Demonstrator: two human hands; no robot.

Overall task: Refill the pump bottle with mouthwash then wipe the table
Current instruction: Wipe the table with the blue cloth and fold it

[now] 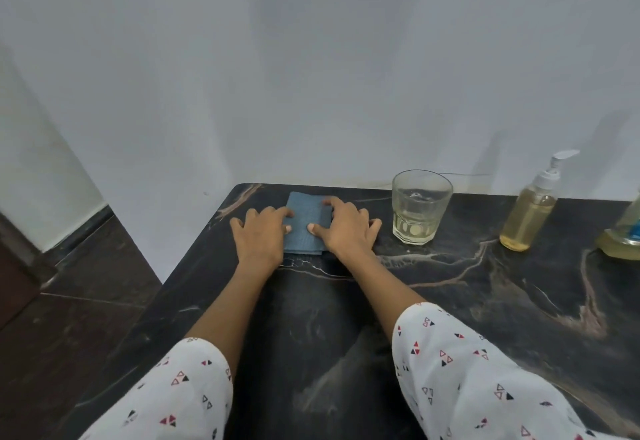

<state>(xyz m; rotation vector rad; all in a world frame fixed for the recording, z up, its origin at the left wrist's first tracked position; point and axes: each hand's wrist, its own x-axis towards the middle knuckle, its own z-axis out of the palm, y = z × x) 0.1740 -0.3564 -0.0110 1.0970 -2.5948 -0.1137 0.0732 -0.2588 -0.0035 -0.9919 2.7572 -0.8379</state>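
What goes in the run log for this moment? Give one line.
left hand flat on blue cloth | right hand flat on cloth | pump bottle capped, upright | glass beside cloth

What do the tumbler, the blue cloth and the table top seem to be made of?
The tumbler looks like clear glass: see-through, thick faceted base. The blue cloth seems a woven or microfibre fabric: matte, folded, fine ribbed texture. The table top looks like polished dark stone, perhaps marble: pale veins, soft sheen.
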